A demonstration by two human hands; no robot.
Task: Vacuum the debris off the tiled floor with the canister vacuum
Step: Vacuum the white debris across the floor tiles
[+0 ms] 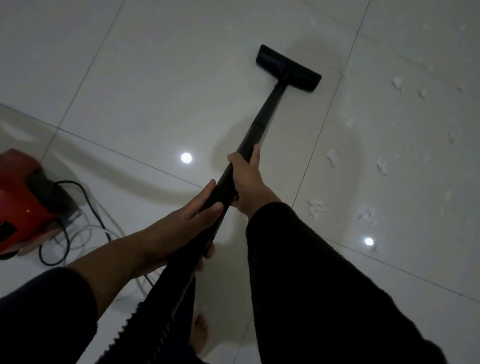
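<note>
**Vacuum wand on tile, both hands on tube**

One black wand (pixel 261 124) runs from the hands up to one flat black floor head (pixel 288 68), which sits on the pale tiled floor (pixel 156 67) near frame centre-top, just left of a grout line.

Right hand (pixel 246 179) grips the wand higher up, fingers curled round it, thumb along the tube. Left hand (pixel 195 224) holds the wand lower down, near where the ribbed hose (pixel 157 316) begins; fingers wrapped under, thumb over the top. Both arms in dark sleeves.

Debris (pixel 316 208): white fluffy scraps scattered over the tiles to the right of the head and wand, roughly a dozen larger clumps plus smaller flecks; exact count not possible.

One red canister (pixel 5 206) sits at left edge, on the floor, with loops of dark and pale cord (pixel 90 224) beside it. One bare foot (pixel 200 333) shows under the hose. Two bright ceiling-light reflections on the tiles.
</note>
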